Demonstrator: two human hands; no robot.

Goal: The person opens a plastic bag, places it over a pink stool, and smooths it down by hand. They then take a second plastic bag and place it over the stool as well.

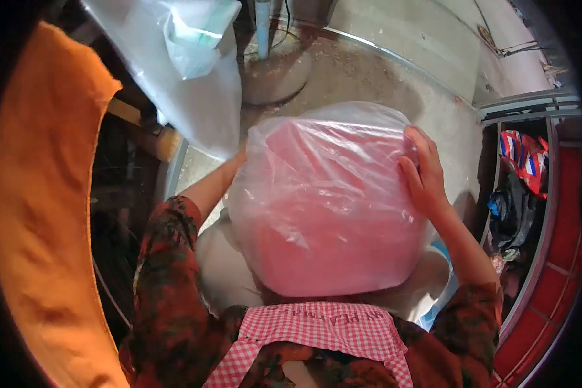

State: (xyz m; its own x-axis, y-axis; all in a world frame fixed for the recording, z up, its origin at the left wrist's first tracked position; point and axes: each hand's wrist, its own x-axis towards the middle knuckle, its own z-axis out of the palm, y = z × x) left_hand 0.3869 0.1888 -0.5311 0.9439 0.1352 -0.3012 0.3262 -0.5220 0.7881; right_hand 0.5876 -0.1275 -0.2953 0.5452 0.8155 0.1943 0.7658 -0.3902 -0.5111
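A large clear plastic bag with pink contents fills the middle of the head view, over my lap. What the pink contents are, I cannot make out through the shiny, wrinkled film. My right hand grips the bag's upper right side, its fingers curled round the edge. On the opposite side, my left hand reaches behind the bag. Its fingers are hidden there, with only the wrist area and forearm showing.
Orange cloth hangs along the left. Pale plastic sheeting hangs at upper left, near a blue-grey pole on a round base. At right, a metal-framed rack holds a red patterned packet and dark items.
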